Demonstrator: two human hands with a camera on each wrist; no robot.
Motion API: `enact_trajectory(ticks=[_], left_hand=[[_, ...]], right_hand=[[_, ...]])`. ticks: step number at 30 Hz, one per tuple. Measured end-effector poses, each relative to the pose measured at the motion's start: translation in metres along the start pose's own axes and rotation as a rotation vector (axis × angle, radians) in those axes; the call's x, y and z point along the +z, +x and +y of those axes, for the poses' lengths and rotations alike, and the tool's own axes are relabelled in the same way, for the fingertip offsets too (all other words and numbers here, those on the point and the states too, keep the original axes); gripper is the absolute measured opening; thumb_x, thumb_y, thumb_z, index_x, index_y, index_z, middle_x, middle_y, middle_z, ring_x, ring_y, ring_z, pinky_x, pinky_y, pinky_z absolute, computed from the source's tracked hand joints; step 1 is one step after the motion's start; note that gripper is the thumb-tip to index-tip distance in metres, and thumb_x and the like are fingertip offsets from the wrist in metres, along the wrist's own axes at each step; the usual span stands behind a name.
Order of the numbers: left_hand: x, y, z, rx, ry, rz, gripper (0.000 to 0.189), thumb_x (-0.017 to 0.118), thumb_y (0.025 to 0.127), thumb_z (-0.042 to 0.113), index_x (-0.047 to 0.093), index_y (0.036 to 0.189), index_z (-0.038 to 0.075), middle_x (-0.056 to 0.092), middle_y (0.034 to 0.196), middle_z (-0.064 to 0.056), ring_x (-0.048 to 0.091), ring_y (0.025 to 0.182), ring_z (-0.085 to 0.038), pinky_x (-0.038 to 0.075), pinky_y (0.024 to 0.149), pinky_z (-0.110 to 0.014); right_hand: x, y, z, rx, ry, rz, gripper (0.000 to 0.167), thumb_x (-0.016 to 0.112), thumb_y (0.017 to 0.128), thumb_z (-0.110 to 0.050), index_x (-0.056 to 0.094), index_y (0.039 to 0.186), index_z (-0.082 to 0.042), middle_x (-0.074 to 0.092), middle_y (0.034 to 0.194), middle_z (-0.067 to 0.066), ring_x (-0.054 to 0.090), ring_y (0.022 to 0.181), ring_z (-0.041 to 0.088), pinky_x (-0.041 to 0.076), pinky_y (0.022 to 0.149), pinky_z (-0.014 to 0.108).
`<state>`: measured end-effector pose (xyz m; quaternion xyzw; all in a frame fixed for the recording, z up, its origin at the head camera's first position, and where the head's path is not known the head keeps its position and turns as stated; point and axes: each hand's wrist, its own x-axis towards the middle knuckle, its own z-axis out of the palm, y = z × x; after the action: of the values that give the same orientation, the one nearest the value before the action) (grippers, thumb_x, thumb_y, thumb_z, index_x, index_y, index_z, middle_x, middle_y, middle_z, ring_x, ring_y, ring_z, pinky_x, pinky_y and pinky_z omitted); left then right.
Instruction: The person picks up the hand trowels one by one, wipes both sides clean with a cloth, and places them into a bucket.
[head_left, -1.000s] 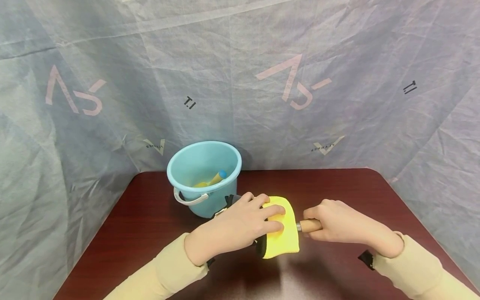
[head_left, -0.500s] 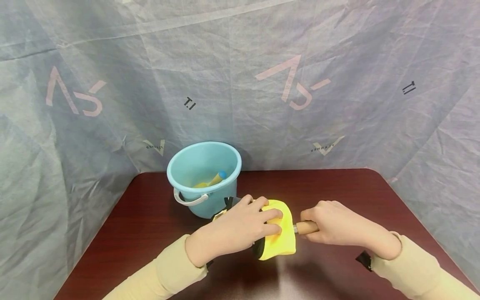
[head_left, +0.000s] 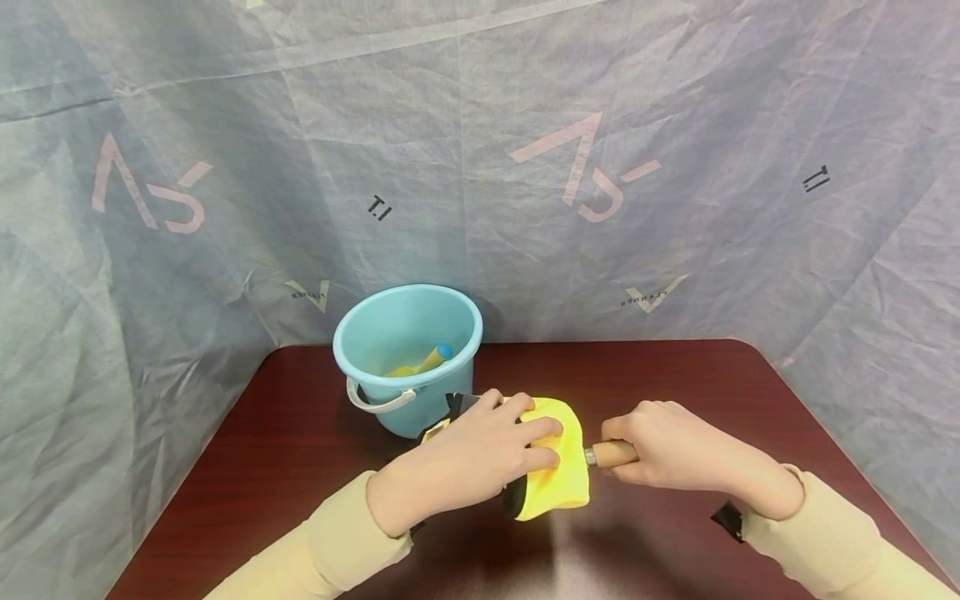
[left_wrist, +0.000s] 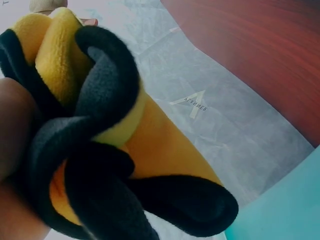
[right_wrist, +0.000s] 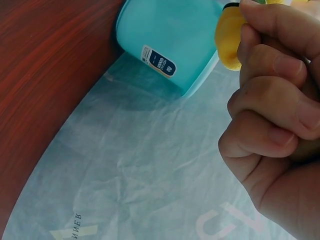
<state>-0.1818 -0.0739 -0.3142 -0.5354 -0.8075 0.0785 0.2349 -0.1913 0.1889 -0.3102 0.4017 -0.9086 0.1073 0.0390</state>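
Note:
In the head view my left hand point(head_left: 476, 458) grips a yellow cloth point(head_left: 558, 475) with black edging, folded around the far part of a tool. Only the tool's wooden handle point(head_left: 615, 454) and a short metal neck point(head_left: 590, 457) show; the cloth hides the rest, so its kind cannot be told. My right hand point(head_left: 675, 446) holds that handle, fingers curled round it. From the left wrist the cloth point(left_wrist: 60, 65) looks bunched, its dark edges folded over one another. The right wrist view shows the right hand point(right_wrist: 275, 110) with curled fingers and a bit of yellow cloth point(right_wrist: 229, 40) beyond.
A light blue bucket point(head_left: 447, 404) with a white handle point(head_left: 382, 404) stands behind the left hand. Inside lies a yellow thing with a blue end point(head_left: 444, 351). Under everything is a dark red table point(head_left: 637, 375), with a grey printed sheet point(head_left: 465, 167) hanging behind.
The cloth and the tool handle have shifted slightly left and down over the last second. Both hands keep their hold; the bucket stays in place.

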Motion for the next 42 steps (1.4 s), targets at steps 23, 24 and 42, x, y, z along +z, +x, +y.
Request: enact_trajectory(ticks=[23,24,42], left_hand=[[0.003,-0.014,-0.001,-0.044,-0.028,-0.008,0.027,0.066,0.084,0.012,0.065,0.102,0.031,0.055,0.12,0.009,0.045,0.103,-0.02,0.038,0.073,-0.033],[0.003,-0.015,-0.001,-0.047,-0.03,-0.01,0.027,0.066,0.084,0.012,0.065,0.102,0.031,0.055,0.12,0.009,0.045,0.104,-0.02,0.038,0.073,-0.033],[0.005,-0.034,-0.006,-0.088,-0.05,-0.024,0.034,0.068,0.074,0.004,0.064,0.093,0.032,0.052,0.116,0.01,0.045,0.1,-0.018,0.036,0.072,-0.032]], right_hand=[[0.001,-0.007,0.005,-0.01,0.0,0.03,0.032,0.073,0.071,-0.021,0.045,0.061,-0.031,0.019,0.056,-0.022,0.024,0.051,-0.004,0.029,0.044,0.016],[0.001,-0.008,0.005,-0.009,-0.002,0.03,0.031,0.073,0.07,-0.021,0.045,0.061,-0.031,0.019,0.056,-0.022,0.024,0.051,-0.004,0.029,0.044,0.016],[0.003,-0.013,0.01,0.01,-0.01,0.004,0.032,0.074,0.072,-0.024,0.045,0.062,-0.031,0.023,0.055,-0.021,0.024,0.051,-0.003,0.029,0.045,0.017]])
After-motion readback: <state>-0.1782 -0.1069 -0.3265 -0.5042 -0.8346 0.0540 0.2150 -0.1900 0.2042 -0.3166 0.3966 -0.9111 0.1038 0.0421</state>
